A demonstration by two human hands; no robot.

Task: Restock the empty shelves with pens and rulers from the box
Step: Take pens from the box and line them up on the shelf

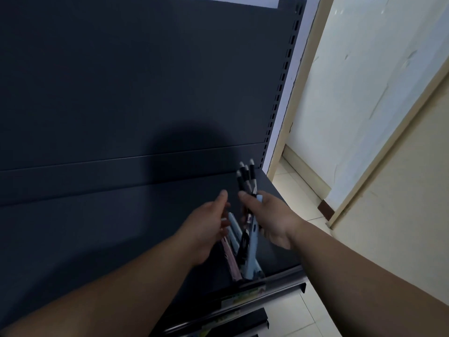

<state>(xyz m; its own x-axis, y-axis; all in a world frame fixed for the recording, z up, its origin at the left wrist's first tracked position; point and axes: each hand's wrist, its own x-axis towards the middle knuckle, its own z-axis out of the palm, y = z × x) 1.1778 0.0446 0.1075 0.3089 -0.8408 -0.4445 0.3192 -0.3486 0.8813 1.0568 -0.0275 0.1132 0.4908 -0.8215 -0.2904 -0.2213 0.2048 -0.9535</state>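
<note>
My right hand [269, 217] grips a bundle of several black pens [246, 178] with white tips, held over the right end of a dark shelf [121, 227]. Their tips point up and away. My left hand [209, 222] is beside the bundle, its thumb raised and its fingers curled round light blue and pink pens [233, 242] that slant down to the shelf's front edge. The lower ends of the pens are blurred. The box and the rulers are out of view.
The shelf's dark back panel [145, 81] and slotted upright [286, 69] rise behind. A metal price rail [279, 280] runs along the front edge, with a lower shelf [230, 319] under it. A pale wall, a door frame and tiled floor [298, 190] lie to the right.
</note>
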